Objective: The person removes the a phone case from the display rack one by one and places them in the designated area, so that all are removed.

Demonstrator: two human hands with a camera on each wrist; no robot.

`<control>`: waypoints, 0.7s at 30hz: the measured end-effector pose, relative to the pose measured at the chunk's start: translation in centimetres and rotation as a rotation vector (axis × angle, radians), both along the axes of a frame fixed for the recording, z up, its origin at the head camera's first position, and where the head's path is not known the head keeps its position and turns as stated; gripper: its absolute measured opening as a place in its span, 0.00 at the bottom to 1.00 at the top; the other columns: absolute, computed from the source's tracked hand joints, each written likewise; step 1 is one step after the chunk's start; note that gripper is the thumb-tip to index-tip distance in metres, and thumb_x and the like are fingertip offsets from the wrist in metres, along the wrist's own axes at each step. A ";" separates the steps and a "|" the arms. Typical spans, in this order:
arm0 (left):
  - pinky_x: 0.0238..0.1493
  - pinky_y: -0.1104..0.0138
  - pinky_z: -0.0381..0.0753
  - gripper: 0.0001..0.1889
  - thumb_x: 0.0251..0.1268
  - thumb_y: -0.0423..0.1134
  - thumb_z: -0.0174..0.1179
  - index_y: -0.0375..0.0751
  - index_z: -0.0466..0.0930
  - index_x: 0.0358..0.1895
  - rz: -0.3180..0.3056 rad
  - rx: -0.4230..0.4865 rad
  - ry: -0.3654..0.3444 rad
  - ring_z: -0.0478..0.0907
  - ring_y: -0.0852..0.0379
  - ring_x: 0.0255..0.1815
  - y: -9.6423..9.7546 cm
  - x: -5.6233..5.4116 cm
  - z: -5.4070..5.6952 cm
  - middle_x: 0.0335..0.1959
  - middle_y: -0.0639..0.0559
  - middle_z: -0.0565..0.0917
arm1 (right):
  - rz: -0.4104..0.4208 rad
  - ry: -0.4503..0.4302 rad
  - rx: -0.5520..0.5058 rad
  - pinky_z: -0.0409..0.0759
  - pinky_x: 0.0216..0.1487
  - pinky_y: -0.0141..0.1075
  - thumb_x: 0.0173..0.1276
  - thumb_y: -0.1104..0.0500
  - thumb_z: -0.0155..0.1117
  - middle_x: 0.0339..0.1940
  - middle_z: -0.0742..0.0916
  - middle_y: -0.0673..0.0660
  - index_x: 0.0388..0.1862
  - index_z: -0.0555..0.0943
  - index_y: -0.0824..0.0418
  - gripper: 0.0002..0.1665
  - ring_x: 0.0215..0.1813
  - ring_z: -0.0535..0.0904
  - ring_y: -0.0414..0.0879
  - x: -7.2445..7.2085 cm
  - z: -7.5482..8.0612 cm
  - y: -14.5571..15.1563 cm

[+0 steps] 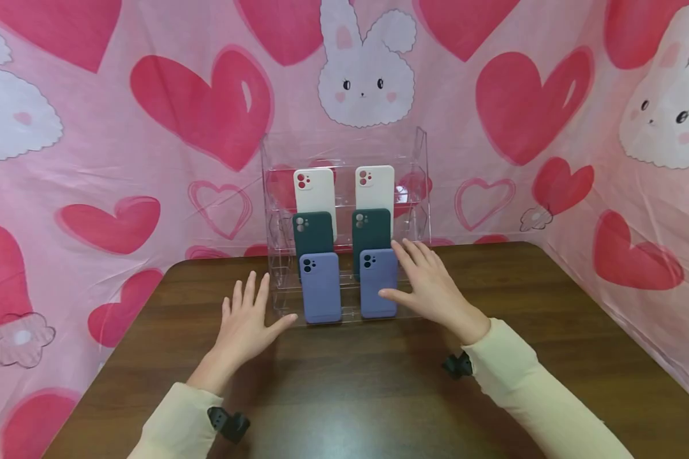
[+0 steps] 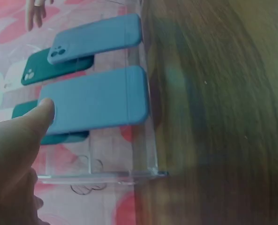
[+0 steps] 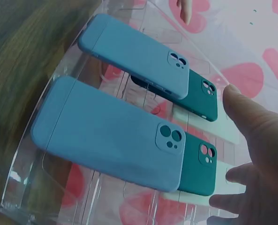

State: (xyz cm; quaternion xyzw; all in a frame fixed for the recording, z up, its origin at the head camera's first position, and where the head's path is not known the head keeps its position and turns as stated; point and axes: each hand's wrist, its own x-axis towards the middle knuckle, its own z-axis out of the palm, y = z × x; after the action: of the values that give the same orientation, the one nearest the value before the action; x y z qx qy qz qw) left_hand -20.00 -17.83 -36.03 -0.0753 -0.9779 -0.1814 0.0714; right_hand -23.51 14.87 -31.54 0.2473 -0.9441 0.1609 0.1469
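A clear tiered display stand (image 1: pixel 347 278) holds phone cases in two columns. White cases (image 1: pixel 314 191) stand at the back, dark green cases (image 1: pixel 313 231) in the middle, and purple-blue cases (image 1: pixel 321 287) in front. My left hand (image 1: pixel 247 325) is spread just left of the stand, fingers straight, holding nothing. On the other side my right hand (image 1: pixel 430 287) has its fingers extended by the front right purple-blue case (image 3: pixel 110 136). Its thumb overlaps that case in the head view, but the right wrist view shows a gap between them.
The stand sits toward the back of a brown wooden table (image 1: pixel 344 382). Behind and beside it hangs a pink cloth (image 1: pixel 453 115) printed with hearts and rabbits. A small black wrist camera (image 1: pixel 228 424) is strapped at the left cuff, another (image 1: pixel 457 365) at the right.
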 end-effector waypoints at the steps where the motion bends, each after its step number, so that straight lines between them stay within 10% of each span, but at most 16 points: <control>1: 0.62 0.37 0.33 0.52 0.55 0.67 0.53 0.39 0.41 0.73 -0.004 0.006 0.005 0.33 0.32 0.69 -0.1 -0.1 -0.1 0.72 0.35 0.40 | 0.009 0.004 -0.005 0.45 0.66 0.58 0.55 0.36 0.64 0.69 0.61 0.67 0.72 0.54 0.62 0.55 0.69 0.51 0.63 -0.1 0.0 -0.2; 21: 0.63 0.39 0.45 0.50 0.58 0.58 0.58 0.35 0.39 0.72 -0.068 0.204 0.041 0.35 0.39 0.71 -1.7 -1.2 -2.7 0.72 0.37 0.42 | 0.153 -0.135 -0.191 0.59 0.63 0.54 0.59 0.42 0.63 0.71 0.60 0.58 0.73 0.52 0.55 0.50 0.70 0.53 0.53 -1.0 0.5 -4.8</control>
State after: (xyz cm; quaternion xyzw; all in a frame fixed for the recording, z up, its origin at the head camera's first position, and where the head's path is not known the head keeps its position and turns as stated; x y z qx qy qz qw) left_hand -21.23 -19.58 -38.74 -0.1045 -0.9496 -0.2806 0.0923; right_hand -24.52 10.05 -31.07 0.2923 -0.9105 0.2771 0.0934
